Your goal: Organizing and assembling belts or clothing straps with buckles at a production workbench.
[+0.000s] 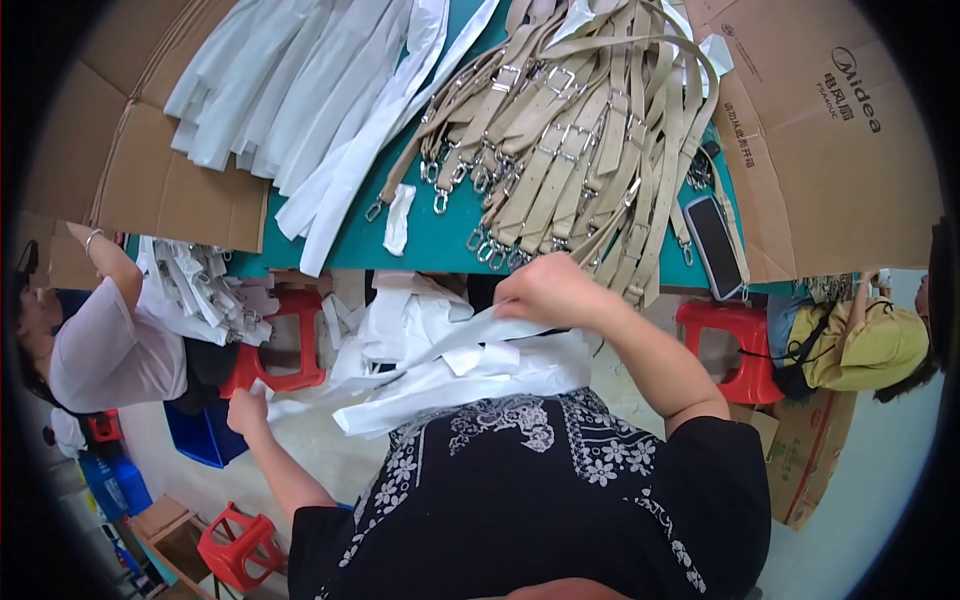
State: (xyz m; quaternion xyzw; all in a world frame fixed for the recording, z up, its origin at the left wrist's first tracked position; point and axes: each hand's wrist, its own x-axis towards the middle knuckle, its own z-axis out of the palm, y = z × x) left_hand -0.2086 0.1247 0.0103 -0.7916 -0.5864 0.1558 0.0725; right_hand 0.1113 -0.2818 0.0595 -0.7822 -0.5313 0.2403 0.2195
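Observation:
A long white paper strip [430, 350] stretches slantwise across my lap. Its upper right end is pinched in my right hand [555, 292], just off the table's front edge. My left hand [248, 411], lower and farther left, is closed on the other end. More loose white paper strips [405, 312] lie heaped on my lap below and behind it. Beyond my right hand, a big pile of beige straps [590, 165] with silver buckles and snap hooks covers the table. Long white-wrapped strips [320, 120] are fanned out at the far left.
The green tabletop [350, 245] also carries a crumpled white paper [399, 220] and a phone [713, 246]. Cardboard sheets [810, 150] flank both sides. Co-workers sit left and right. Red stools [300, 345] and a blue bin [205, 437] stand on the floor.

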